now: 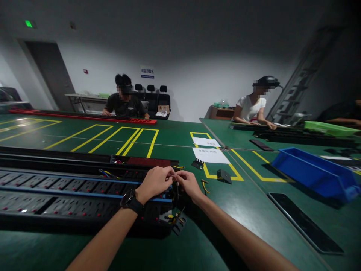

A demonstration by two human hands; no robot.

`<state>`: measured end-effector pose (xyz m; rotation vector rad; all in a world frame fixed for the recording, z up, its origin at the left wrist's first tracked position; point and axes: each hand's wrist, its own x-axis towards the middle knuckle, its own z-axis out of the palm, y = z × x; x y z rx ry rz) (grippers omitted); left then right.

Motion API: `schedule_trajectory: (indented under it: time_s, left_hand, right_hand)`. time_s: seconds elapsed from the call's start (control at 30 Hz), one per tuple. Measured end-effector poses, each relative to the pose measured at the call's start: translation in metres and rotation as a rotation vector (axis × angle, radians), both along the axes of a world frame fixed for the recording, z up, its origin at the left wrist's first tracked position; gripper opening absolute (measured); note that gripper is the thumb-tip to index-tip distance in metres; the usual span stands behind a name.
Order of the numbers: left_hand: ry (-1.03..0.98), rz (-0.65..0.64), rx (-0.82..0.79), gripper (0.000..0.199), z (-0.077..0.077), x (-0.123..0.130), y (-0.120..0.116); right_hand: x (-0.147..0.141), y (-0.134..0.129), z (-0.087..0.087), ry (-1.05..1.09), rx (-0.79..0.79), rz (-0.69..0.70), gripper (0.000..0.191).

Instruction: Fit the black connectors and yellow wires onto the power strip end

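Note:
Long black power strips (84, 205) with rows of sockets and small red parts lie side by side at the left. Over their right ends, my left hand (158, 180), with a dark watch (131, 201) on its wrist, is closed in a pinch. My right hand (188, 184) pinches from the other side, its fingertips meeting those of the left. What they hold is too small to make out. Dark wires hang just below the fingers. Short yellow wires (170, 216) and a black end piece (179, 225) stick out at the nearest strip's end.
Right of my hands lie a black end cap (223, 175), a small black plate (197, 163), a loose yellow wire (205, 186) and paper labels (210, 155). Farther right are a blue bin (313, 177) and a dark flat panel (304, 222). Co-workers sit across the green table (175, 141).

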<state>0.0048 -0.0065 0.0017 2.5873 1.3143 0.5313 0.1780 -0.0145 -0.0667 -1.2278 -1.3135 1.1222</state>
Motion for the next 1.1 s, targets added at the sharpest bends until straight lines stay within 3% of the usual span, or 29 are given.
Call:
schedule_trajectory:
  time_s: [0.2,0.33,0.53,0.63,0.73,0.9,1.1]
  left_hand:
    - [0.036,-0.006,0.076,0.021,-0.002,0.003,0.005]
    - [0.094,-0.004,0.1,0.022,-0.002,0.006,0.011]
    - [0.178,0.011,0.203,0.024,-0.004,0.009,0.012]
    - [0.174,0.022,0.223,0.025,-0.006,0.01,0.01]
    - [0.172,0.039,0.249,0.023,-0.007,0.011,0.008]
    - [0.199,0.122,0.309,0.026,-0.007,0.013,0.002]
    - [0.231,0.128,0.254,0.027,-0.011,0.012,-0.002]
  right_hand:
    - [0.002,0.002,0.001,0.105,-0.093,0.005,0.031]
    - [0.023,-0.002,0.011,0.014,-0.104,-0.015,0.028]
    - [0.11,-0.01,0.021,-0.255,0.053,-0.324,0.034]
    - [0.158,-0.018,0.012,-0.432,0.104,-0.574,0.037]
    - [0.188,-0.026,-0.005,-0.655,0.065,-0.729,0.044]
    - [0.199,-0.028,-0.026,-0.949,0.0,-0.71,0.049]
    - [0.19,-0.023,-0.033,-1.107,0.189,-0.64,0.055]
